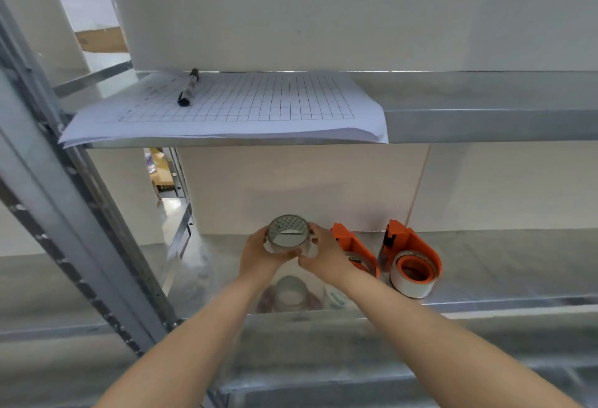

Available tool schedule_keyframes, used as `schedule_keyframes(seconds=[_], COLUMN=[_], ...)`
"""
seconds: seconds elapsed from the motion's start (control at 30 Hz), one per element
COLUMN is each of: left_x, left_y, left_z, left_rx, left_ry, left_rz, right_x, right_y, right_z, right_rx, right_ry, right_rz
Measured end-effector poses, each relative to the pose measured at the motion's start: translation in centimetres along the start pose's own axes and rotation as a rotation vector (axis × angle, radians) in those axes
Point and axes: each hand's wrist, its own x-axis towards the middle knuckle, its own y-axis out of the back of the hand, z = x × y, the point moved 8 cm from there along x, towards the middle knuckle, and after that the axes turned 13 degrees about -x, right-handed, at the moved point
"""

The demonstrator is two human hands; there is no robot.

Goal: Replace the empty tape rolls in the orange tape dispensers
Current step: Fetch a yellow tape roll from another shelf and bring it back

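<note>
Both my hands hold one roll of clear tape point(289, 235) just above the lower metal shelf point(504, 262). My left hand point(262, 255) grips its left side and my right hand point(323, 257) its right side. To the right stand two orange tape dispensers. The nearer dispenser point(352, 247) is partly hidden behind my right hand. The farther dispenser point(411, 254) carries a white roll of tape on its orange hub. The shiny shelf shows a reflection of the roll below my hands.
The upper shelf point(485, 123) holds a stack of gridded paper point(239, 107) with a black marker point(188, 90) on it. White boxes stand behind both shelves. A grey rack upright point(64, 200) runs diagonally at the left.
</note>
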Motion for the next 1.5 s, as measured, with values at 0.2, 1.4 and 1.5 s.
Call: schedule_keyframes(seconds=[0.2, 1.4, 1.5], left_x=[-2.3, -27.2, -28.9], left_y=[-4.9, -53.7, -56.4], left_z=[2.2, 14.9, 15.1], left_rx=[-0.091, -0.255, -0.228], left_ry=[0.001, -0.035, -0.048], left_rz=[-0.123, -0.697, -0.722], right_x=[-5.1, -36.2, -38.2], right_y=[4.1, 36.2, 37.5], right_z=[2.5, 33.3, 35.5], right_rx=[0.034, 0.108, 0.103], right_ry=[-0.055, -0.495, -0.534], right_rz=[0.285, 0.948, 0.98])
